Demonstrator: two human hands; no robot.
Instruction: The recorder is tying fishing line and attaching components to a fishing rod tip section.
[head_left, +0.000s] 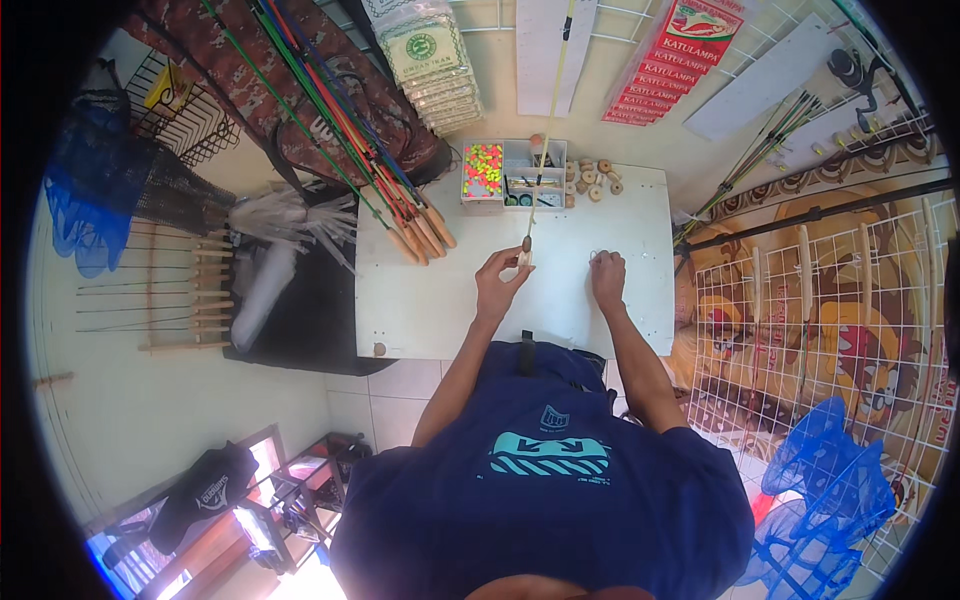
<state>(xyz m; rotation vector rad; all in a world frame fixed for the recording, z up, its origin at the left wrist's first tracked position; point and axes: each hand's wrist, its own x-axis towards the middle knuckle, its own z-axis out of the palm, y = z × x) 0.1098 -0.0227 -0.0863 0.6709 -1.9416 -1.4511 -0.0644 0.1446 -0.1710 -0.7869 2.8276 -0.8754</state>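
Observation:
My left hand (498,280) is closed round the short pale handle of a thin fishing rod (533,208), just above the white table (440,310). The rod points away from me, over the compartment box and up toward the wall. To the right, my right hand (607,280) is low over the tabletop with its fingers curled together. Something thin and pale seems to show at its fingertips, too small to name. Beyond the hands stands the grey compartment box (520,158), with small bright pink and yellow pieces (483,168) in its left part and small tools in the rest.
Several wooden spools (594,180) lie right of the box. A bundle of coloured rods with wooden handles (415,235) leans over the table's left side. Hanging packets (430,60) and red packets (675,62) line the back wall. A white wire grid (800,290) stands at right, near blue nets (825,480).

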